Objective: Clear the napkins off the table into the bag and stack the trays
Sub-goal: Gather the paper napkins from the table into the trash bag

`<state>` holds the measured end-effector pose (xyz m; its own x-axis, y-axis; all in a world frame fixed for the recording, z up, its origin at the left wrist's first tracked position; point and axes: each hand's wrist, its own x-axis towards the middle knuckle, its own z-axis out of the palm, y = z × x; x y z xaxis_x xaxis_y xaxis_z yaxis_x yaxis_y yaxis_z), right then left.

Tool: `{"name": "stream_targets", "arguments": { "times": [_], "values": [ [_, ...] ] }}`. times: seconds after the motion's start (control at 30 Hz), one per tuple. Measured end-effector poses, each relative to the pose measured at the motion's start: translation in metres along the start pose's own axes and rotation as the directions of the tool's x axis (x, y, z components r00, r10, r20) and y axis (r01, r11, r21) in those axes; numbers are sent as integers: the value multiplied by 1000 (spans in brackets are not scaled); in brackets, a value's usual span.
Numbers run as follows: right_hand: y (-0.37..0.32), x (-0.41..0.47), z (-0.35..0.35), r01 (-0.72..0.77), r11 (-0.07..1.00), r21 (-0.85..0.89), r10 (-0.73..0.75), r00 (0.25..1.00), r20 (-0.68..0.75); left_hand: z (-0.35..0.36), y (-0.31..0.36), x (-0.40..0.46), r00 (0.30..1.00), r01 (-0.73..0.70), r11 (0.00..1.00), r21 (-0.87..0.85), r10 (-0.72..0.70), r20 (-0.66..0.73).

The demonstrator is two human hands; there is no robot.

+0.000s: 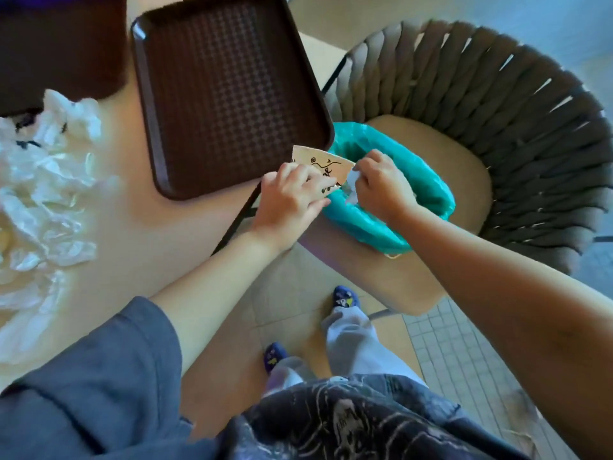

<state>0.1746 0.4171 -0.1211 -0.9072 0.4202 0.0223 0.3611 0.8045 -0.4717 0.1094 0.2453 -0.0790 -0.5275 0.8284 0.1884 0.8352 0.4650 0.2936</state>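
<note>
Both hands meet over the teal bag (428, 190) on the chair (497, 104): left hand (292, 200) pinches a printed napkin (326, 166), right hand (381, 187) grips a white scrap (352, 180). Crumpled napkins (46, 180) lie on the table (142, 234) beside two brown trays (225, 94).

Light: soft daylight, strongest left of the tray (229, 94)
Glare: crumpled napkins (46, 180) left of the tray bleached, detail lost
Shadow: dim right of the tray, under the chair (497, 127) back
Blur: soft, smeared throughout
Distortion: wide-angle bending at the edges
</note>
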Motion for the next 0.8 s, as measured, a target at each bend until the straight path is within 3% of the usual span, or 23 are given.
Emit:
{"name": "stream_targets", "arguments": {
  "times": [0.1, 0.2, 0.43, 0.5, 0.63, 0.8],
  "values": [
    [45, 0, 5, -113, 993, -31, 115, 993, 38, 25, 22, 33, 995, -101, 994, -38, 101, 16],
    [84, -3, 13, -301, 947, -113, 320, 908, 269, 49, 39, 58, 982, -178, 976, -127, 184, 36],
    [118, -17, 18, -281, 951, -130, 307, 800, 516, 97, 34, 94, 954, -35, 998, -56, 50, 294],
    [120, -14, 17, -220, 957, -187, 285, 823, 492, 107, 29, 97, 942, 13, 999, -51, 5, 335],
    [116, -4, 8, -107, 962, -253, 176, 947, 268, 112, 26, 93, 944, 41, 997, -70, -15, 328],
    [106, 10, -6, -91, 962, -258, 129, 983, 133, 96, 26, 76, 971, 68, 991, -117, -39, 235]
  ]
}}
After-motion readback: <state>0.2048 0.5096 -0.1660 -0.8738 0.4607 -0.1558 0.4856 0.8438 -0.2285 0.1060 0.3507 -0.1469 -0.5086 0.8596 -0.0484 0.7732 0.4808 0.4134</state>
